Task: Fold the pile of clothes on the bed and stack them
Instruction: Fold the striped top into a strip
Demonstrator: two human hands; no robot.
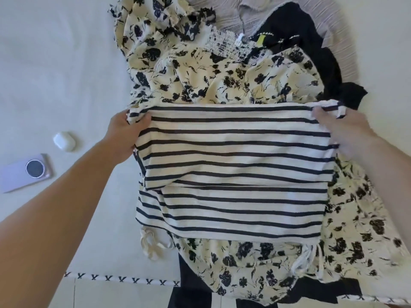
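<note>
Both hands, the left hand (123, 135) and the right hand (347, 134), grasp with curled fingers the far corners of a cream knit top with dark navy stripes (235, 170), which lies folded over a cream floral-print dress (222, 78) on the white bed (55, 74).

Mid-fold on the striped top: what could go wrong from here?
1. The striped top lies on the loose floral dress; the fold may come out crooked.
2. The dress hangs over the bed edge and could slide, dragging the top along.
3. The left hand and right hand grip only the corners; the middle may sag.
</note>
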